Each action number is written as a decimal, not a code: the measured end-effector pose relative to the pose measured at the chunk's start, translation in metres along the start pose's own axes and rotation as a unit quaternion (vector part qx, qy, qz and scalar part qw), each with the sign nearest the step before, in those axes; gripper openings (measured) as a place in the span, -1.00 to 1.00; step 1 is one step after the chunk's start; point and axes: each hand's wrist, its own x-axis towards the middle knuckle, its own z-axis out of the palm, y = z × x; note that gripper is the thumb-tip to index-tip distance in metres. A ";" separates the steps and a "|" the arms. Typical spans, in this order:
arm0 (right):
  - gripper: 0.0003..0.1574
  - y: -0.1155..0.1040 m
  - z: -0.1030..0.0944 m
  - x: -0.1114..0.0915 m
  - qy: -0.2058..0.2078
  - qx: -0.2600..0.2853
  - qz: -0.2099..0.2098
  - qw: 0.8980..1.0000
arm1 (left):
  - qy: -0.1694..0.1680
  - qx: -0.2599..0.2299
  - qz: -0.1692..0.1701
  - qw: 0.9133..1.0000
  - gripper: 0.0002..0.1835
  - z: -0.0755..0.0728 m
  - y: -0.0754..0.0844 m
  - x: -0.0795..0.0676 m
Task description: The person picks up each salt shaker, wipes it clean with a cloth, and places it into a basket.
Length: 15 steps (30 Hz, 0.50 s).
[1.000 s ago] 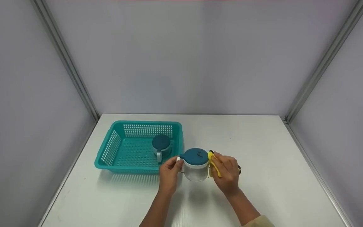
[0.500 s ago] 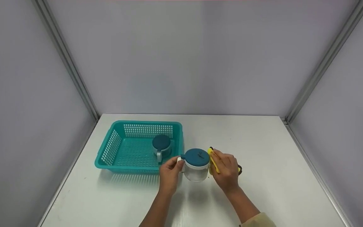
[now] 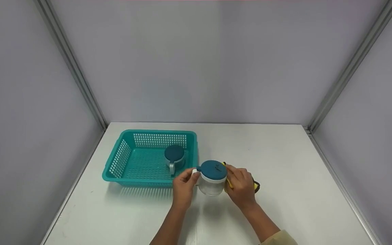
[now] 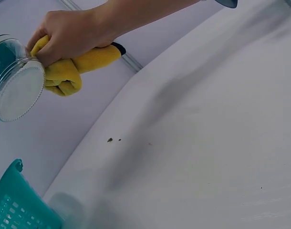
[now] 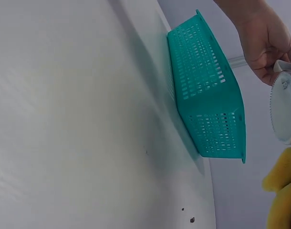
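A clear jar with a blue lid and a white collar (image 3: 213,171) is held above the table between both hands. My left hand (image 3: 183,188) pinches its white handle (image 5: 282,66) on the left side. My right hand (image 3: 241,188) grips a folded yellow cloth with a dark edge (image 4: 64,74) against the jar's right side. In the left wrist view, the jar's round base (image 4: 20,90) shows, tilted toward the camera. Most of the cloth is hidden under the right hand in the head view.
Left of the hands stands a teal plastic basket (image 3: 138,184). A second blue-lidded jar (image 3: 174,153) sits upright in its right part, handle toward me. Small dark specks (image 4: 109,140) lie on the white table (image 3: 277,153). Grey walls enclose the back and sides.
My right hand has shifted slightly left with the cloth, so its fingers now reach closer round the jar's side. The left hand and the jar have barely moved.
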 end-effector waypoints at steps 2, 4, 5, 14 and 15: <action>-0.62 0.000 0.001 -0.002 -0.010 -0.003 -0.001 1.000 | -0.001 0.005 0.002 1.000 -0.78 0.000 0.000 0.000; -0.64 0.000 0.001 -0.003 -0.019 -0.008 -0.003 1.000 | -0.003 0.008 0.005 1.000 -0.77 0.000 0.000 0.000; -0.66 0.000 0.001 -0.003 -0.024 -0.011 -0.003 1.000 | -0.004 0.008 0.008 1.000 -0.75 0.000 0.000 0.000; -0.69 -0.001 0.000 -0.003 -0.045 -0.021 -0.005 0.999 | -0.015 0.009 0.003 1.000 -0.79 -0.001 -0.001 -0.002; -0.69 -0.001 -0.001 -0.002 -0.045 -0.021 -0.003 0.999 | -0.016 0.009 0.001 1.000 -0.80 -0.001 0.001 -0.002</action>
